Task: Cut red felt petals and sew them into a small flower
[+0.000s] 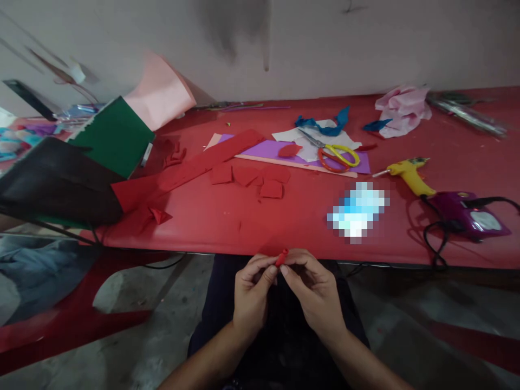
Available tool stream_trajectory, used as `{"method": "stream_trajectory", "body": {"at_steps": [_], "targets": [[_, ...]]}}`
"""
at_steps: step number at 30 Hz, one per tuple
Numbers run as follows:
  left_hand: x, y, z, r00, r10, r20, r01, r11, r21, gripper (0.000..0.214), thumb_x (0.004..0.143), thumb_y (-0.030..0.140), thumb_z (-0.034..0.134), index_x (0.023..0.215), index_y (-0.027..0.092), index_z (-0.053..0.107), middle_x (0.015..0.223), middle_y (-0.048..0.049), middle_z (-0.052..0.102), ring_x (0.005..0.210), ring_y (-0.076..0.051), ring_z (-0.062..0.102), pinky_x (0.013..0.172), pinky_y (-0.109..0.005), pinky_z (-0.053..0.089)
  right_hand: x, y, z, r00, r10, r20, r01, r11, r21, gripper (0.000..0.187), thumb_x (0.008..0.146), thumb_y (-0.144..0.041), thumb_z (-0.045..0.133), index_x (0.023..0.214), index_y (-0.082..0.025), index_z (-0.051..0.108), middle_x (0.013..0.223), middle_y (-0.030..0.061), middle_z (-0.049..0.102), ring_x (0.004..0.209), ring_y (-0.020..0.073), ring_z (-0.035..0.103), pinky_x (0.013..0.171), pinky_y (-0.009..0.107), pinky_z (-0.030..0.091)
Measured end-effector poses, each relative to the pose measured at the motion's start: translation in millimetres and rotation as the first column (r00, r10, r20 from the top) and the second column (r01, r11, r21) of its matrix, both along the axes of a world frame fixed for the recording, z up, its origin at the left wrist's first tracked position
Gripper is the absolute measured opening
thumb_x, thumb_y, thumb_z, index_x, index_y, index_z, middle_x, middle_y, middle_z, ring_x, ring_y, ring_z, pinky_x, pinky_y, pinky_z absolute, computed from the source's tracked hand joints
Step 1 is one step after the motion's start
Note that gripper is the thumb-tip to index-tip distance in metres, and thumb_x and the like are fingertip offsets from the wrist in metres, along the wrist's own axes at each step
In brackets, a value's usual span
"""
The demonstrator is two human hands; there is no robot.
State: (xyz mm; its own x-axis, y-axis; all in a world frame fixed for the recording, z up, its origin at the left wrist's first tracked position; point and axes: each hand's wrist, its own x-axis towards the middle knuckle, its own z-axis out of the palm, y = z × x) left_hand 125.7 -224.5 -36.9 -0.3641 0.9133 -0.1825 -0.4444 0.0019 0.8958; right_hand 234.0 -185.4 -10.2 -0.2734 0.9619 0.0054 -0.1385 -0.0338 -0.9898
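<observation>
Grey, smudged wall (309, 49) rises behind the far edge of a long tabletop with a smooth red surface (195, 227). At the middle of the near edge, above the person's dark-clothed lap (213, 303), a small, tight tube of rolled red paper (281, 258) is held by both hands: the left hand (252, 287) pinches it narrowly between thumb and fingers, and the right hand (317, 284) pinches it from the other side. Small cut pieces of red paper (271, 189) lie farther in from that edge, near a long red paper strip (215, 161) slanting down toward the left near corner. Scissors with one red and one yellow handle (344, 154) rest on white and purple sheets closer to the far edge. Toward the right edge, a yellow glue gun (412, 176) lies beside a purple boxy device with a black cord (459, 211)
</observation>
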Motion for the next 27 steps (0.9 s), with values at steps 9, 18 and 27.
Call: {"method": "stream_trajectory", "body": {"at_steps": [9, 18, 27], "targets": [[-3, 4, -1.0, 0.999, 0.0, 0.037, 0.0, 1.0, 0.014, 0.01, 0.075, 0.02, 0.069, 0.083, 0.023, 0.074, 0.081, -0.0017, 0.06, 0.075, -0.011, 0.057, 0.071, -0.025, 0.047, -5, 0, -1.5, 0.999, 0.001, 0.039, -0.002, 1.0, 0.02, 0.013, 0.081, -0.016, 0.062, 0.09, -0.025, 0.061, 0.09, 0.0006, 0.059, 0.082, 0.0135, 0.058, 0.073, 0.026, 0.049], [0, 2, 4.0, 0.992, 0.04, 0.122, -0.024, 0.992, -0.127, 0.013, 0.071, 0.024, 0.072, 0.083, 0.02, 0.07, 0.073, -0.0004, 0.059, 0.063, -0.009, 0.05, 0.063, -0.022, 0.043, -5, 0, 0.0, 0.999, -0.027, 0.028, 0.03, 0.993, -0.115, 0.01, 0.083, -0.021, 0.058, 0.092, -0.026, 0.06, 0.086, 0.0004, 0.061, 0.076, 0.0142, 0.059, 0.069, 0.026, 0.049], [-3, 13, 6.0, 0.973, -0.142, 0.181, 0.185, 0.95, -0.25, 0.015, 0.074, 0.03, 0.071, 0.078, 0.018, 0.063, 0.069, 0.0009, 0.055, 0.062, -0.009, 0.047, 0.056, -0.019, 0.037, -1, 15, 0.0, 0.998, -0.011, -0.058, -0.002, 0.976, -0.219, 0.006, 0.083, -0.027, 0.06, 0.082, -0.021, 0.061, 0.074, -0.0016, 0.058, 0.068, 0.0126, 0.054, 0.065, 0.026, 0.045]]}}
